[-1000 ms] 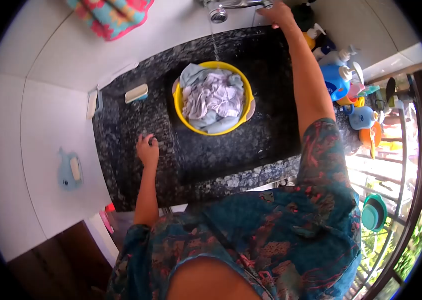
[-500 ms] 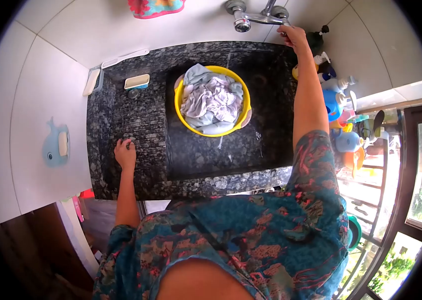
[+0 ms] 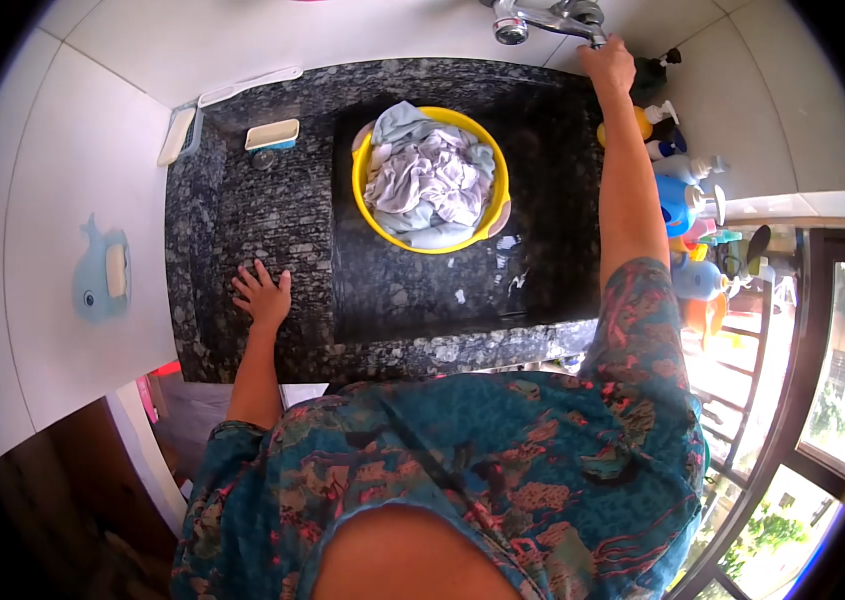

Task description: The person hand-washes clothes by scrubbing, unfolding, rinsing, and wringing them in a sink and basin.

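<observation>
A yellow basin [image 3: 505, 190] stands in the dark granite sink [image 3: 423, 300], heaped with grey and pale lilac cloths [image 3: 433, 178]. My left hand [image 3: 263, 297] lies with its fingers spread on the ribbed granite washboard [image 3: 288, 220], left of the basin, holding nothing. At the upper right my right hand [image 3: 610, 66] is at the handle end of the chrome wall tap [image 3: 548, 20], its fingers closed around that end. No stream of water shows under the spout.
A brush [image 3: 273, 134] lies at the washboard's top. Soap bars sit in a corner dish [image 3: 178, 137] and a blue whale holder [image 3: 103, 275]. Several bottles [image 3: 678, 200] line the right edge, beside a barred window [image 3: 743, 370].
The water running from the tap a second ago has stopped. My left hand has opened from a loose curl to spread fingers. The whole view has shifted.
</observation>
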{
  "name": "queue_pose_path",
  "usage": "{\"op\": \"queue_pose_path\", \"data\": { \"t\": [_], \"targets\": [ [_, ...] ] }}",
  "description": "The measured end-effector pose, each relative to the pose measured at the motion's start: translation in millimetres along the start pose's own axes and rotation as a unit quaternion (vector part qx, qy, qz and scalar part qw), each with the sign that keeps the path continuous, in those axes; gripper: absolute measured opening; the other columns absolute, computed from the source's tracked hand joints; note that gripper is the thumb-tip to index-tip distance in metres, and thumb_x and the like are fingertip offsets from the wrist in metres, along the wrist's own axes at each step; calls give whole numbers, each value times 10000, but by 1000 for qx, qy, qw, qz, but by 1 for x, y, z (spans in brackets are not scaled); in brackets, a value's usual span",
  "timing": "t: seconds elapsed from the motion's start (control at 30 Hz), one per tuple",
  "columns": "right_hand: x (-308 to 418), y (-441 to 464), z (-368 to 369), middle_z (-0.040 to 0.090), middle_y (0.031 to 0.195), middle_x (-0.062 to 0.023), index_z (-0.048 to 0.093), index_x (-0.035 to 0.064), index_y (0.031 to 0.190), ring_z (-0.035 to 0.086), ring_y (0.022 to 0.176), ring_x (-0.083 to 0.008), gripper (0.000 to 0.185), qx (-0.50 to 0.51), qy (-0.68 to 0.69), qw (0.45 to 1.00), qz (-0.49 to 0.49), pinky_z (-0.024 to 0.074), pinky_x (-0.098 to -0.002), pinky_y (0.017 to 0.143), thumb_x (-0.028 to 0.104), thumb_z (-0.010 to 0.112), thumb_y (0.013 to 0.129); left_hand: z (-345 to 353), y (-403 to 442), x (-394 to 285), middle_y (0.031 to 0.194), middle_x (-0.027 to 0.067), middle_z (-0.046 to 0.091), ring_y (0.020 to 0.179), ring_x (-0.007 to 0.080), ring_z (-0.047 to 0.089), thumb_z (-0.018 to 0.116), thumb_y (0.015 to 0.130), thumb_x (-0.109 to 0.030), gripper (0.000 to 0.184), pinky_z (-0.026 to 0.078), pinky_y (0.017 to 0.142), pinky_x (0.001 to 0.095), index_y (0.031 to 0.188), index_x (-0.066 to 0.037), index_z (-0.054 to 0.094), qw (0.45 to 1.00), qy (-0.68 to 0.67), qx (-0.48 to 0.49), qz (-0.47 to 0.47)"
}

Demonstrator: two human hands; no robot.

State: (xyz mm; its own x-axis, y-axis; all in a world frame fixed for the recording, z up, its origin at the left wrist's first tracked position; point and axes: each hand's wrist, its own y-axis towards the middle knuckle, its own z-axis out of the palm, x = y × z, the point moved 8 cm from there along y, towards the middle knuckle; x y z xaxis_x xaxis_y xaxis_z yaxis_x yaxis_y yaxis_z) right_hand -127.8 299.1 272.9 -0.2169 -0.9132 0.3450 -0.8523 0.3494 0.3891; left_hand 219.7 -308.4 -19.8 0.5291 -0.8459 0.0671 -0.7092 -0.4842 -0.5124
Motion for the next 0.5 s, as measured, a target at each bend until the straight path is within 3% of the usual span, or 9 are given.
{"op": "queue_pose_path", "data": {
  "t": [0.2,0.3,0.37,0.4,0.43,0.47,0.5],
  "targets": [
    [-7,8,7,616,1123,-232,545,62,1214,587,1063,-373,642,1,-14,1000,7,466,-404,919,386,649,669,-3,0,0,1532,189,-111,1382,444,-139,257,904,-661,819,-9,1047,654,1498,-146,27,1000,-7,19,-4],
    [-13,9,11,622,1101,-229,473,67,1282,594,1034,-388,756,-25,-6,999,-20,464,-409,920,436,672,652,-1,2,1,1531,201,-103,1380,453,-132,272,902,-660,826,-4,1042,656,1497,-138,39,1000,-6,3,2],
    [-12,-6,3,650,952,-203,376,32,1330,654,842,-336,807,-65,57,995,-42,529,-392,741,414,682,689,0,4,3,1529,214,-85,1379,460,-119,289,891,-672,847,-16,1038,656,1497,-130,51,1000,-19,-12,12],
    [-19,-20,17,635,866,-172,329,13,1341,639,731,-287,793,-46,245,968,-7,508,-362,619,373,672,722,-1,2,1,1529,215,-84,1380,459,-121,291,887,-678,855,-22,1040,654,1497,-128,52,1000,-17,-15,11],
    [-24,-41,35,620,779,-141,282,-5,1352,623,619,-237,782,-22,423,905,32,487,-332,497,331,662,756,-3,-1,0,1529,217,-82,1380,459,-122,293,884,-683,862,-28,1041,653,1497,-126,53,1000,-15,-19,10],
    [-16,-82,39,566,683,-70,477,-46,1170,559,541,-145,482,-18,462,880,111,399,-255,388,246,616,812,-4,-2,1,1529,218,-84,1380,457,-126,296,879,-690,873,-31,1043,651,1497,-123,52,1000,-21,-14,8],
    [-38,-113,74,597,662,-57,600,-17,851,563,511,-169,248,43,356,918,169,411,-269,394,224,620,795,-5,-3,0,1528,219,-86,1381,455,-129,298,874,-697,883,-34,1045,649,1496,-120,52,1000,-28,-10,9]
  ]
}}
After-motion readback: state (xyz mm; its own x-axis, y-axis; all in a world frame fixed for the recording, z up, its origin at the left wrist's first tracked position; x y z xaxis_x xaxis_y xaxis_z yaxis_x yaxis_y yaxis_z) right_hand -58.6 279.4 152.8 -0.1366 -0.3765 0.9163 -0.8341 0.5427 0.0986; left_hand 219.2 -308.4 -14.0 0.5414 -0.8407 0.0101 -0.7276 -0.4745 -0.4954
